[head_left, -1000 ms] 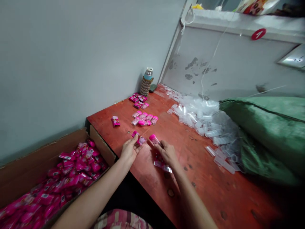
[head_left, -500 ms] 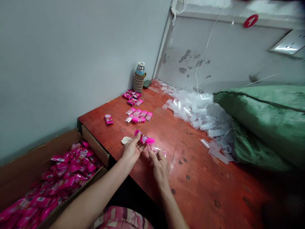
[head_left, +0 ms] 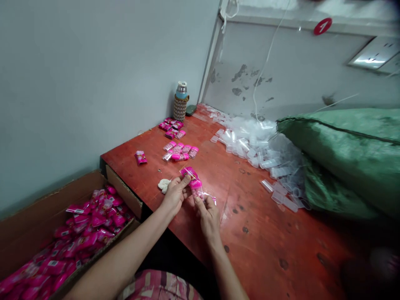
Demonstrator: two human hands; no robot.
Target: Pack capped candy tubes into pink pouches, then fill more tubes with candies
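Observation:
Over the red table's near edge, my left hand (head_left: 176, 195) pinches a pink printed wrapper (head_left: 190, 173) between thumb and fingers. My right hand (head_left: 208, 214) grips a small clear container with a pink cap and pink beads (head_left: 197, 190) by its lower end. The capped end meets the wrapper; whether it is inside cannot be made out. Farther back lie several filled pink-capped containers (head_left: 180, 156) and a group of pink packets (head_left: 171, 124). One wrapped packet (head_left: 141, 157) lies alone to the left.
A cardboard box (head_left: 123, 189) of pink packets stands at the lower left. Empty clear containers (head_left: 250, 143) are heaped at the back right beside a green sack (head_left: 350, 158). A bottle in a woven sleeve (head_left: 180, 107) stands by the wall. A white crumpled thing (head_left: 163, 185) lies near my left hand.
The pink wrapper and the capped container have come together and now line up. The wrapper has opened out flatter above my left thumb. The whole view has shifted slightly.

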